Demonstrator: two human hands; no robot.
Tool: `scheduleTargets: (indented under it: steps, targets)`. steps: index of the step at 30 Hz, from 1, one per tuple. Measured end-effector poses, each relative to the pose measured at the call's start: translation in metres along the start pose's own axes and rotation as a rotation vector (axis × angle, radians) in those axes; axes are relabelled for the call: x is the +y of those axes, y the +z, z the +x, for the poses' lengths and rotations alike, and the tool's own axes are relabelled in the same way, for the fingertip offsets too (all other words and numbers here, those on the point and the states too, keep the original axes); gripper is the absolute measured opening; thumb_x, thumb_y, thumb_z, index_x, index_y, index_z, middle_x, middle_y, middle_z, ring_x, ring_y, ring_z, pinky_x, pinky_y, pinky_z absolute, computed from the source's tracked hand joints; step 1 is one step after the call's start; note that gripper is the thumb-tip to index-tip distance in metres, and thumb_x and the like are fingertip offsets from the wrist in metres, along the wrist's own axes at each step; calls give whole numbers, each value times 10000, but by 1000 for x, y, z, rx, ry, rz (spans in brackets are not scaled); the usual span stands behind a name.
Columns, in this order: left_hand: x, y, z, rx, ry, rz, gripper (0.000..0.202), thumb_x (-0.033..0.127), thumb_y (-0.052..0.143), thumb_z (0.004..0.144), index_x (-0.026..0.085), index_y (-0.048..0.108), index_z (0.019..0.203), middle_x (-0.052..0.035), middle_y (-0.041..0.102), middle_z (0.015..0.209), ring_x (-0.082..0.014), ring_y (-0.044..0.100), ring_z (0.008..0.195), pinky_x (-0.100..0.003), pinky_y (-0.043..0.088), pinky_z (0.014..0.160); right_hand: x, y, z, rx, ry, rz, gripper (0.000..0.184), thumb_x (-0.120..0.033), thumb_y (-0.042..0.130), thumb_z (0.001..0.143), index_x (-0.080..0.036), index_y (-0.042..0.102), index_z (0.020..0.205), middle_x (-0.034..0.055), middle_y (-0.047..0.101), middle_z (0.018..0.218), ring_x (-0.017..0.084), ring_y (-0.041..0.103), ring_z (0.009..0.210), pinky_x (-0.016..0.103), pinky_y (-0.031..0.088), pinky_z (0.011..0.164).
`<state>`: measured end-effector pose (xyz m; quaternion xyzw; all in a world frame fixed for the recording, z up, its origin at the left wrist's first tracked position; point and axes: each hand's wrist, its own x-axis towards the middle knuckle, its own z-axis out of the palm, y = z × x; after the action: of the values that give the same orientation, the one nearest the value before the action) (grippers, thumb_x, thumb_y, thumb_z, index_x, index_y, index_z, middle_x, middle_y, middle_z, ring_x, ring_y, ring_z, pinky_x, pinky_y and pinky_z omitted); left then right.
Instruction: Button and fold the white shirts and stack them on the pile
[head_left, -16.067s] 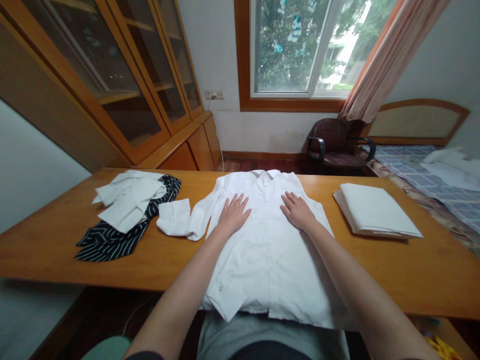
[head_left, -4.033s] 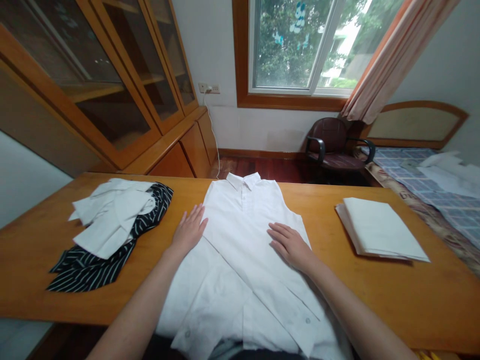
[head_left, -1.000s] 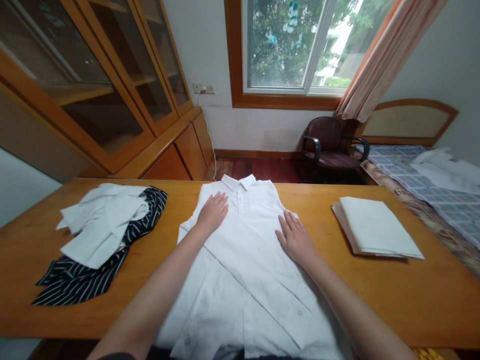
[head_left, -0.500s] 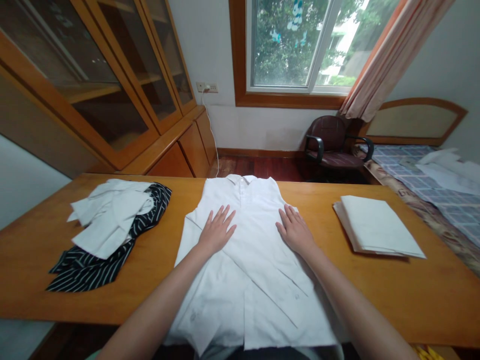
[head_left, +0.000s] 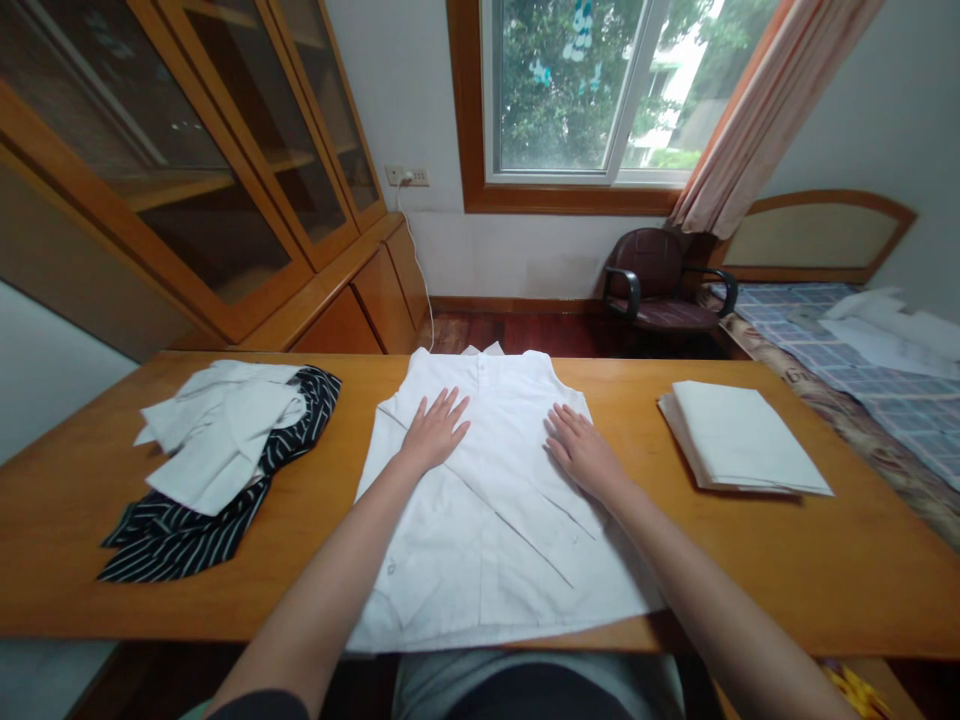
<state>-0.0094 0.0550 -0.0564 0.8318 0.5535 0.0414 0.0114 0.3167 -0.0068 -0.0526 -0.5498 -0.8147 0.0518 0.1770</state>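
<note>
A white sleeveless shirt [head_left: 487,500] lies spread out in front of me, its collar end at the table's far edge and its hem near the front edge. Diagonal creases run across its lower half. My left hand [head_left: 436,432] rests flat on the shirt's upper left, fingers spread. On the upper right, my right hand [head_left: 585,450] also lies palm down on the cloth with its fingers stretched out. Neither hand grips anything.
On the wooden table [head_left: 225,610], white cloth pieces [head_left: 225,430] lie over black striped fabric [head_left: 187,550] at left. A folded white stack [head_left: 750,440] sits at right. Beyond are a glass-door cabinet [head_left: 307,240], an office chair [head_left: 660,280] and a bed [head_left: 810,330].
The shirt has slid away from me: its hem now lies on the table and its collar hangs over the far edge. Both hands have moved forward slightly with it, still flat.
</note>
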Motion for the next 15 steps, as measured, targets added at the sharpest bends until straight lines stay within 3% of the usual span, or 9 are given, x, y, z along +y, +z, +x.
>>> scheduleTargets:
  steps: [8,15]
  targets:
    - [-13,-1,14,-32,14,-2,577,460,291,1041,265,299,1584,-42,172,1681,-244,137,1561,-553,111,1251,1,-2,-49,-48,-91,145,440,-347,394,1052,-219,535,1448,94,453,1561,257,398,1461,515,362,1200]
    - [4,-8,4,-68,-63,-6,545,381,312,1043,210,360,1558,-100,230,1663,-278,194,1548,-580,174,1232,10,-4,-66,19,-105,192,390,-263,395,1043,-245,608,1370,78,551,1484,247,465,1415,506,415,1169]
